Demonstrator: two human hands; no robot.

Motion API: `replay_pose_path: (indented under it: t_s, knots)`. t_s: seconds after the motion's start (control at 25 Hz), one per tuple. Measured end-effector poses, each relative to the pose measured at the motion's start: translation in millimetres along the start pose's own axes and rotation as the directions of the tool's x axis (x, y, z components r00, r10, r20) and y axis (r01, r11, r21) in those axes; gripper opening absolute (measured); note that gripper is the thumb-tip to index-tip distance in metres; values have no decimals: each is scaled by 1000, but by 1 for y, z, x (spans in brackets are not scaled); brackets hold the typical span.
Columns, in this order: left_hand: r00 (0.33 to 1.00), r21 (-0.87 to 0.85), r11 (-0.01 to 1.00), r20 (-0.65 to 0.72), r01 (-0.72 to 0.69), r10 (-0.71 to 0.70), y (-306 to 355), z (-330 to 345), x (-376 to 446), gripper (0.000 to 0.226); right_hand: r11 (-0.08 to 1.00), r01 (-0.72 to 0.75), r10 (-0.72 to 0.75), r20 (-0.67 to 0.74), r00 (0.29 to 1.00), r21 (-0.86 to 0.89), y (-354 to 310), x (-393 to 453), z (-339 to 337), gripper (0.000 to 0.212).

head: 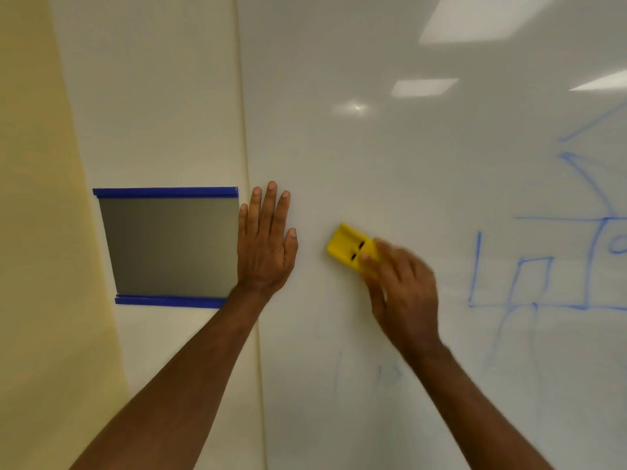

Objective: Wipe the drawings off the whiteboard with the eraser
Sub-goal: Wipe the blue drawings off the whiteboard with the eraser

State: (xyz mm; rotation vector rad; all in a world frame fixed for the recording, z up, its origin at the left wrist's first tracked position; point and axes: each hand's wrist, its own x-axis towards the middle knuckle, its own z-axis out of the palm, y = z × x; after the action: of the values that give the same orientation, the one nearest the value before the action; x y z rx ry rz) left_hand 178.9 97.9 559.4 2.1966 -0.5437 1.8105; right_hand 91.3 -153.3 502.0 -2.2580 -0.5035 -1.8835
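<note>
Against the whiteboard [390,164] my right hand [403,293] presses the yellow eraser [349,245] — fingers [368,262] wrapped on it, long axis slanting up-left — while the blue drawings [543,266] lie off to its right, far from my flat, open left hand [264,245].

Two bare forearms are showing from the bottom edge up to the hands, with no sleeve reaching into view on either one. The left hand [266,244] is showing its back, with short, pale fingernails on all five digits and knuckle creases plain to see. The right hand [403,293] is appearing blurred, its fingers smeared and nails unreadable.
</note>
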Motion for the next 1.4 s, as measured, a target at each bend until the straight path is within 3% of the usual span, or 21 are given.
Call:
replay_pose_path:
  t_s: [0.08, 0.2, 0.28, 0.36, 0.48, 0.6, 0.72, 0.84, 0.96, 1.08, 1.16, 1.28, 1.4]
  knots:
    - [1000, -22, 1000, -1, 10, -10, 0, 0, -2, 63, 997, -74, 77, -93, 993, 30, -5, 33, 3, 29]
    - [1000, -38, 999, -6, 3, -4, -1, 1, -8, 62, 1000, 9, -7, -94, 996, 20, -24, 0, 24, 33]
    - [1000, -28, 1000, -11, 9, -9, 0, 0, -9, 61, 987, 160, -160, 33, 986, 23, -38, -65, 38, 46]
    - [1000, -28, 999, -1, 27, -27, 1, 0, -11, 60, 948, 312, -317, 217, 923, 58, -47, -141, 42, 61]
    - [999, -16, 999, -2, 51, -51, 4, 1, -17, 60, 915, 393, -395, 396, 829, 91, -48, -201, 31, 62]
    - [998, -18, 998, -12, 62, -62, 6, 4, -29, 59, 953, 300, -296, 344, 891, 41, -29, -162, 21, 61]
    - [998, -8, 998, -8, 70, -70, 7, 8, -40, 60, 999, 33, -31, 116, 993, -17, -4, -76, 7, 40]
    - [997, 14, 997, 0, 71, -71, 10, 11, -55, 61, 995, -100, 100, -35, 994, 9, 3, -41, 3, 33]
    - [997, 27, 996, 15, 80, -81, 15, 13, -68, 63, 998, 60, -58, 72, 996, -27, -15, -109, 22, 41]
    - [995, 42, 995, 33, 91, -93, 22, 14, -80, 63, 952, 305, -269, 387, 882, -32, -28, -234, 23, 60]
    - [995, 37, 996, 51, 81, -83, 28, 17, -94, 63, 955, 297, -257, 492, 832, -5, -23, -286, 11, 62]
    - [995, 33, 997, 61, 72, -74, 41, 24, -113, 64, 971, 234, -200, 406, 892, -36, 6, -258, -3, 46]
    - [993, 35, 995, 65, 92, -94, 51, 31, -125, 64, 994, 21, -4, 161, 987, -109, 36, -159, -21, 48]
